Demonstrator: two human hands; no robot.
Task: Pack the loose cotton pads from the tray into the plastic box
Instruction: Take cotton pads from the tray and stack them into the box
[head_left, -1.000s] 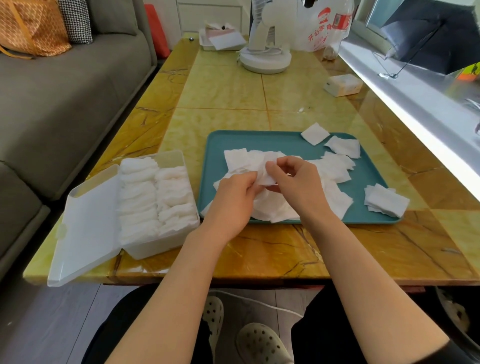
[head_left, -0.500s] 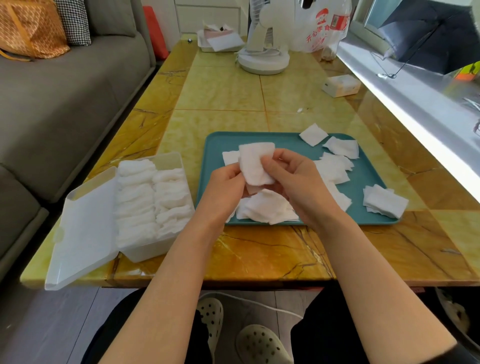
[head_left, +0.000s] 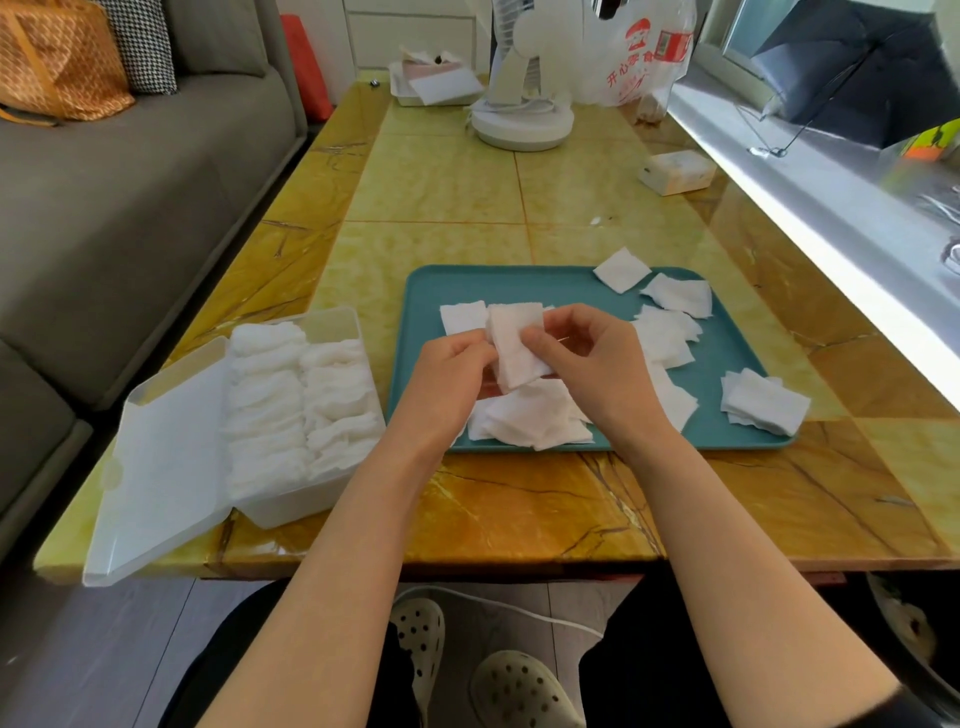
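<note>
One pad (head_left: 517, 345) between left hand (head_left: 447, 387), right hand (head_left: 597, 366) — fan (head_left: 522, 122) beyond tray (head_left: 498, 286).

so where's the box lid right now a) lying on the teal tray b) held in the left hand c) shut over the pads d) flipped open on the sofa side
d: the lid lies flipped open left of the plastic box, packed pads exposed; left hand and right hand hold a cotton pad instead.

grey sofa (head_left: 130, 208) left | yellow marble table (head_left: 441, 176) | bright windowsill (head_left: 810, 182) right
</note>
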